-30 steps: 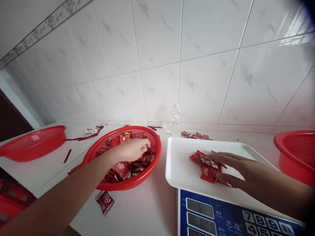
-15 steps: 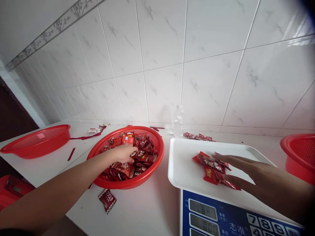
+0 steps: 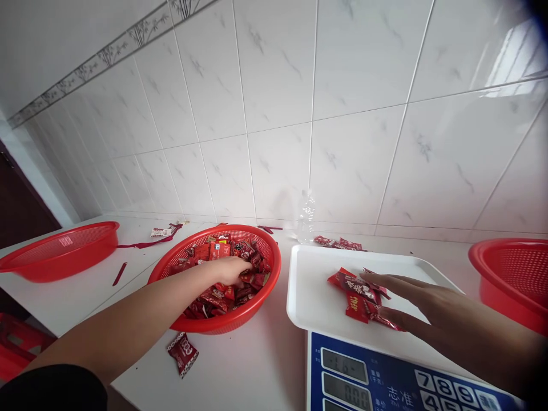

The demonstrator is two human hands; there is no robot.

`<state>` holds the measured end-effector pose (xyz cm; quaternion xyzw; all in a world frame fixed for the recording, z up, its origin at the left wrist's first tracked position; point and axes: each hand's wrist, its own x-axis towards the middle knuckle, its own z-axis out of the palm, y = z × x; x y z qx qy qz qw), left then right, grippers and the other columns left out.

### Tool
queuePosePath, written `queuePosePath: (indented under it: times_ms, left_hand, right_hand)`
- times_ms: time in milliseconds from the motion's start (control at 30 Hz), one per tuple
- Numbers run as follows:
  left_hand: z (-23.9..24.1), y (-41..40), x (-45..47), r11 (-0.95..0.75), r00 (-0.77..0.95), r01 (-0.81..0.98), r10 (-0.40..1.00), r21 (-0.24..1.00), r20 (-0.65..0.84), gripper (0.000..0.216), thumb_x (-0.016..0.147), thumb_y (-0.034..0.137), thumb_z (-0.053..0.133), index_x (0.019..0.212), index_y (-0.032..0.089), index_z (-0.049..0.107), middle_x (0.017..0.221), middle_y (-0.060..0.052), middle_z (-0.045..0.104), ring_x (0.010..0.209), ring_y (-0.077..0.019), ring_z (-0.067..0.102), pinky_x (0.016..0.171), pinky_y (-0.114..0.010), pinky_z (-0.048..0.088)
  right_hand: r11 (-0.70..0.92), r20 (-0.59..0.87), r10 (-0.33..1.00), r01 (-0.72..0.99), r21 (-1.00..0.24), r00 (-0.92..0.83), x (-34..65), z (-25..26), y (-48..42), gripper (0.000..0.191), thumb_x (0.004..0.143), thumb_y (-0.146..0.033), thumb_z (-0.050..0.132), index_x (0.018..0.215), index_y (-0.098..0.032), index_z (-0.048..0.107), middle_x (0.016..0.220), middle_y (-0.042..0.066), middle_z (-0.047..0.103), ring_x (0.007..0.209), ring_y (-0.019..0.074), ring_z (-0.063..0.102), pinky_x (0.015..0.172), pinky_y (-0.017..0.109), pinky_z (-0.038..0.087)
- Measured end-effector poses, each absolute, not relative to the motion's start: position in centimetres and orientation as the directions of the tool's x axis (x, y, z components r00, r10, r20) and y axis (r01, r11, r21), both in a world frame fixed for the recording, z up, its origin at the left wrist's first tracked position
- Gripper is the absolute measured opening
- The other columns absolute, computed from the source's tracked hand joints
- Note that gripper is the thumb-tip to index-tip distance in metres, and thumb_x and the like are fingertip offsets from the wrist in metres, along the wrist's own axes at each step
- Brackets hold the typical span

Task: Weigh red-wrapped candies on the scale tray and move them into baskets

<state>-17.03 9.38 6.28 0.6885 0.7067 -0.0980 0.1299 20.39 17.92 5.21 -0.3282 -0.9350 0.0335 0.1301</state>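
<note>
Inside a red plastic basket point(image 3: 240, 321) heaped with red snack packets point(image 3: 214, 299), my left hand point(image 3: 231, 270) is closed, its fingers curled down among the wrappers. What they grip, if anything, is hidden. My right hand point(image 3: 422, 299) is open, thumb and fingers apart, over a small pile of red snack packets point(image 3: 357, 291). Its fingertips touch or nearly touch the pile; I cannot tell which. Those packets lie on the white tray point(image 3: 310, 285) of a blue weighing scale point(image 3: 377, 371). Its displays are lit with digits.
A single packet point(image 3: 183, 353) lies in front of the basket. Other red baskets stand at left point(image 3: 64, 257) and right point(image 3: 514, 274). Behind the tray are a clear plastic bottle point(image 3: 306, 220) and more packets point(image 3: 338, 244). A tiled wall point(image 3: 278, 165) closes off the back.
My left hand has shifted right and deeper into the packets. My right hand stays over the pile on the tray. The view has turned slightly right.
</note>
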Motion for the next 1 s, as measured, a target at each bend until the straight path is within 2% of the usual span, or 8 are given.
queuePosePath:
  times_ms: [100,233,333,433,633,800,900,1000]
  left_hand:
    - [7.3,9.4,-17.7,0.009,0.026,0.994,0.948,0.108,-0.318,0.023,0.082,0.021,0.051,0.099,0.021,0.066,0.104,-0.005,0.068,0.092,-0.0209,0.062,0.079,-0.028,0.046]
    - [8.7,8.9,-19.1,-0.014,0.067,0.982,0.958,0.187,-0.278,0.025,0.086,0.021,0.044,0.098,0.021,0.066,0.103,-0.003,0.068,0.091,-0.0166,0.062,0.078,-0.022,0.045]
    - [9.0,8.4,-19.8,0.049,-0.008,0.971,0.985,0.235,-0.171,0.027,0.087,0.028,0.043,0.102,0.023,0.064,0.099,-0.001,0.067,0.084,-0.0169,0.061,0.073,-0.023,0.045]
    - [8.5,8.4,-19.6,0.134,-0.118,0.963,0.99,0.234,-0.082,0.034,0.09,0.029,0.036,0.116,0.026,0.057,0.1,-0.001,0.067,0.08,-0.0173,0.061,0.071,-0.025,0.044]
    - [5.8,9.5,-17.1,0.08,-0.072,0.987,0.995,0.137,-0.062,0.05,0.079,0.015,0.045,0.127,0.029,0.052,0.124,-0.007,0.057,0.099,-0.0237,0.059,0.075,-0.028,0.044]
    - [4.8,10.6,-15.9,0.059,-0.065,0.981,0.997,0.187,0.028,0.026,0.079,0.019,0.049,0.097,0.023,0.068,0.1,-0.006,0.067,0.089,-0.0231,0.06,0.072,-0.028,0.042]
    - [6.4,10.9,-16.2,0.071,-0.09,0.974,0.993,0.216,0.082,0.023,0.085,0.026,0.044,0.087,0.021,0.067,0.086,-0.005,0.067,0.08,-0.021,0.06,0.067,-0.028,0.04]
    - [8.9,10.5,-16.0,0.075,-0.142,0.944,0.971,0.323,0.19,0.027,0.088,0.034,0.039,0.076,0.019,0.058,0.07,-0.001,0.058,0.065,-0.0166,0.052,0.059,-0.026,0.036]
  right_hand:
    - [0.789,0.229,0.614,0.6,-0.135,-0.755,20.8,5.3,18.1,0.056,0.086,-0.058,0.037,0.139,-0.041,0.034,0.135,-0.002,0.051,0.119,0.0292,0.051,0.094,0.049,0.047]
    - [0.774,0.233,0.631,0.621,-0.124,-0.74,21.2,5.7,17.9,0.057,0.085,-0.06,0.036,0.137,-0.039,0.038,0.132,-0.001,0.054,0.115,0.0295,0.055,0.089,0.047,0.051]
    - [0.775,0.227,0.629,0.62,-0.12,-0.743,21.0,5.8,17.8,0.055,0.085,-0.059,0.035,0.135,-0.038,0.042,0.132,0.0,0.054,0.114,0.0299,0.055,0.09,0.048,0.05]
    - [0.776,0.234,0.63,0.614,-0.145,-0.741,20.6,5.8,17.4,0.053,0.086,-0.057,0.035,0.134,-0.037,0.045,0.132,0.001,0.054,0.116,0.0304,0.054,0.092,0.05,0.048]
    - [0.748,0.281,0.663,0.627,-0.219,-0.694,20.1,6.3,16.0,0.049,0.087,-0.051,0.039,0.132,-0.034,0.049,0.13,0.004,0.056,0.116,0.032,0.054,0.092,0.049,0.047]
    - [0.764,0.275,0.645,0.605,-0.223,-0.713,20.4,6.5,16.1,0.048,0.088,-0.052,0.041,0.133,-0.035,0.047,0.128,0.005,0.058,0.112,0.0322,0.057,0.087,0.049,0.05]
    - [0.79,0.308,0.613,0.576,-0.212,-0.728,20.7,6.1,16.7,0.05,0.087,-0.054,0.041,0.133,-0.036,0.045,0.129,0.003,0.057,0.112,0.0317,0.057,0.086,0.05,0.05]
    - [0.785,0.338,0.618,0.584,-0.208,-0.71,20.8,6.0,17.1,0.048,0.087,-0.053,0.042,0.131,-0.036,0.047,0.127,0.002,0.059,0.11,0.0307,0.058,0.083,0.048,0.052]
